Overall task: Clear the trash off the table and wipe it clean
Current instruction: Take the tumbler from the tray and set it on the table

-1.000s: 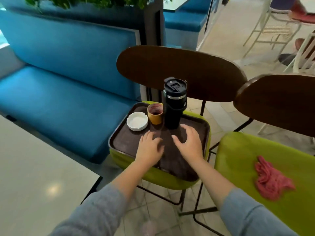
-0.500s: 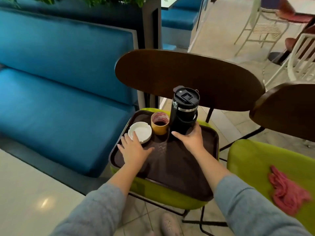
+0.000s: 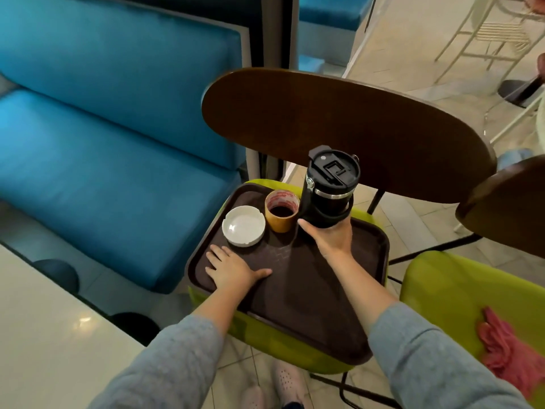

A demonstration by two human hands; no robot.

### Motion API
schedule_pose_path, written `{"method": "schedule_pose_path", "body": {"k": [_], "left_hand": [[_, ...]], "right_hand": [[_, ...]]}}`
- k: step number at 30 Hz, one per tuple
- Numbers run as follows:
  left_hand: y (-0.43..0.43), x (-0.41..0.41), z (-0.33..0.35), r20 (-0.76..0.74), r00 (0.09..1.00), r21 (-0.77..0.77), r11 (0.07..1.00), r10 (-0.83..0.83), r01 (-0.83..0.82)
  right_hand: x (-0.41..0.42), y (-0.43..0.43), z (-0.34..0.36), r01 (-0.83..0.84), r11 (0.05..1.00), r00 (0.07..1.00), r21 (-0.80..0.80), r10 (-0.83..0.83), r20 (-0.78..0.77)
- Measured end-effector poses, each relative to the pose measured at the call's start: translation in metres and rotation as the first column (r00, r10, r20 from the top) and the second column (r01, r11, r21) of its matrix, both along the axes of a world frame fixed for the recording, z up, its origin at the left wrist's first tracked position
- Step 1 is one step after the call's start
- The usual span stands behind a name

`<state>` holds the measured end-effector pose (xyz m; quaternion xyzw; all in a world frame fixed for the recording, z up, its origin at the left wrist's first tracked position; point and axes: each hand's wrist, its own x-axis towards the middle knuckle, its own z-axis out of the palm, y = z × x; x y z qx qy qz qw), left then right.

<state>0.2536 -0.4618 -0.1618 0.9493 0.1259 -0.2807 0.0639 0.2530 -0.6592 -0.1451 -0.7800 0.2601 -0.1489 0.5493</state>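
A dark brown tray lies on the green seat of a chair. At its far end stand a white ashtray, a yellow paper cup with dark liquid, and a black lidded tumbler. My right hand grips the tumbler's base, which looks lifted just off the tray. My left hand presses flat on the tray's left side, fingers spread, just short of the ashtray. A crumpled pink cloth lies on the neighbouring green chair seat at the right.
The white table fills the lower left corner. A blue bench runs along the left. Brown chair backs rise behind the tray and at the right edge. White metal chairs stand far right on the tiled floor.
My right hand has gone from hovering over the tray to closing on the tumbler's base. My left hand has slid left and settled flat on the tray. The view has moved closer.
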Motion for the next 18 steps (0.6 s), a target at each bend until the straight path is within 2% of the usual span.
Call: {"method": "schedule_pose_path", "body": {"k": [6,9,12,14,16,17,18], "left_hand": [[-0.001,0.001,0.005,-0.027,0.999,-0.044,0.998,0.036,-0.037],[0.006,0.001,0.020,-0.046,0.998,-0.254,0.966,0.045,-0.055],[0.025,-0.007,0.051,0.042,0.999,-0.563,0.825,-0.028,0.047],[0.036,-0.020,0.084,0.212,0.975,-0.693,0.693,-0.064,0.197],[0.050,-0.032,0.112,0.365,0.931,-0.807,0.508,0.030,0.300],[0.057,-0.036,0.121,0.393,0.914,-0.839,0.446,0.099,0.312],[0.067,-0.037,0.126,0.405,0.899,-0.853,0.422,0.165,0.307]], "right_hand": [[-0.028,0.005,0.018,-0.114,0.993,0.988,0.008,0.112,0.107],[-0.037,0.013,0.039,-0.204,0.978,0.961,0.036,0.193,0.198],[-0.037,0.030,0.064,-0.338,0.939,0.914,0.062,0.311,0.261],[-0.033,0.051,0.080,-0.422,0.906,0.877,0.030,0.400,0.267],[-0.026,0.077,0.096,-0.483,0.875,0.850,0.031,0.460,0.256],[-0.023,0.091,0.104,-0.518,0.855,0.833,0.034,0.494,0.250],[-0.019,0.105,0.110,-0.555,0.831,0.812,0.042,0.529,0.247]]}}
